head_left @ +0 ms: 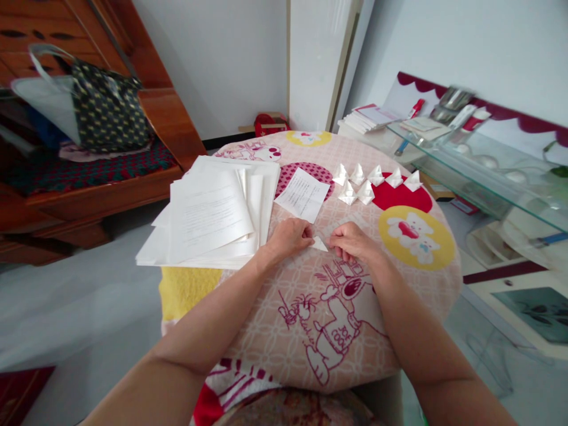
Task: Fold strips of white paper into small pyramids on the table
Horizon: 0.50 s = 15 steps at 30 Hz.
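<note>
A small folded piece of white paper [319, 243] lies between my hands, low over the patterned tablecloth. My left hand [290, 235] pinches its left side with thumb and fingers. On its right, my right hand [352, 241] has its fingers curled close together at the paper's edge; whether they grip it is hard to make out. Just beyond is a loose printed sheet [303, 195]. Several folded paper boats [376, 176] stand in two rows farther right. A thick stack of printed paper [213, 219] spreads to the left of my left hand.
The round table's cloth [266, 331] carries cartoon figures. A glass shelf [479, 160] holding cups and small items stands close on the right. On the left, a wooden bench [164, 136] bears a dark patterned bag [109, 106].
</note>
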Motion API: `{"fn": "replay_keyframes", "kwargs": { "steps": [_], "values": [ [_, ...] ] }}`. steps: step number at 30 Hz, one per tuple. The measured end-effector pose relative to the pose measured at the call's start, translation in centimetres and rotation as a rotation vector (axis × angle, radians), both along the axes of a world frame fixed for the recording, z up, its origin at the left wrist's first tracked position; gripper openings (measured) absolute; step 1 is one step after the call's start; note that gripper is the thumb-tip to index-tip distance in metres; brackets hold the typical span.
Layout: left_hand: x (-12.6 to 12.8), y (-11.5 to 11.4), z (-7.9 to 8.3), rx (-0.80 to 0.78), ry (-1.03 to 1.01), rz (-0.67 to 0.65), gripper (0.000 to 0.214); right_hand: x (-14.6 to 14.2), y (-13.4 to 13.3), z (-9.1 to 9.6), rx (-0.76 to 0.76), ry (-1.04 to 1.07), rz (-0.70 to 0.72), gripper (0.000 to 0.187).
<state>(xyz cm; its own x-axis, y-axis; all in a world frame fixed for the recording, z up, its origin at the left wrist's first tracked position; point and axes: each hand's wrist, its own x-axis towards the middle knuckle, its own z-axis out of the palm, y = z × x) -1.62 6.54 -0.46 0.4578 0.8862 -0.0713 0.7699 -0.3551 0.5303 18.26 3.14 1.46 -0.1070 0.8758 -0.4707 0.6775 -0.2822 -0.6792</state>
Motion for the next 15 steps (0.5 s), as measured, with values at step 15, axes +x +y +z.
{"fn": "replay_keyframes", "kwargs": {
  "steps": [15],
  "values": [
    [-0.8,-0.2,0.4,-0.187,-0.408,-0.051,0.011,0.1,0.3,-1.1,0.334,0.213,0.173,0.031]
  ]
}}
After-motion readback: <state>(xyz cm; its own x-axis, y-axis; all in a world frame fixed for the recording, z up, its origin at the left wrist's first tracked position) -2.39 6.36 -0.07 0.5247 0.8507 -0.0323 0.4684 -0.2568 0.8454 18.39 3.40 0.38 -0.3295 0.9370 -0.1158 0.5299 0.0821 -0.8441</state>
